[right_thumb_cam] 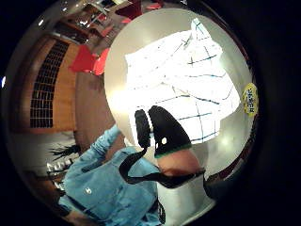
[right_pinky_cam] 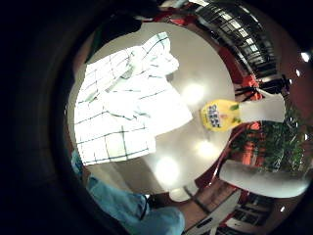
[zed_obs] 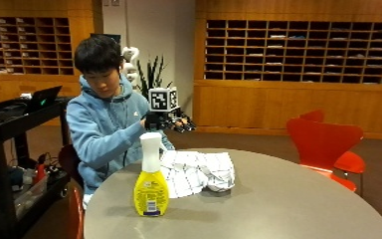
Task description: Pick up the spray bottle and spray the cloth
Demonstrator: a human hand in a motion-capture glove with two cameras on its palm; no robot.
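In the outside view a yellow spray bottle (zed_obs: 151, 191) with a white nozzle stands upright near the front left edge of the round grey table (zed_obs: 277, 209). A white checked cloth (zed_obs: 197, 172) lies crumpled just behind it. My gloved right hand (zed_obs: 170, 122) hovers in the air above the cloth, fingers relaxed and spread, holding nothing. Both palm views look down on the cloth (right_pinky_cam: 127, 103) (right_thumb_cam: 183, 80) with the bottle (right_pinky_cam: 222, 115) (right_thumb_cam: 250, 100) beside it on the table. The gloved thumb (right_thumb_cam: 164, 129) shows in front of the cloth.
A red chair (zed_obs: 323, 144) stands at the table's far right. At the left is a black cart (zed_obs: 12, 149) carrying equipment. Wooden cubby shelves (zed_obs: 297, 50) line the back wall. The person in a blue hoodie (zed_obs: 105, 134) sits at the table's far left side.
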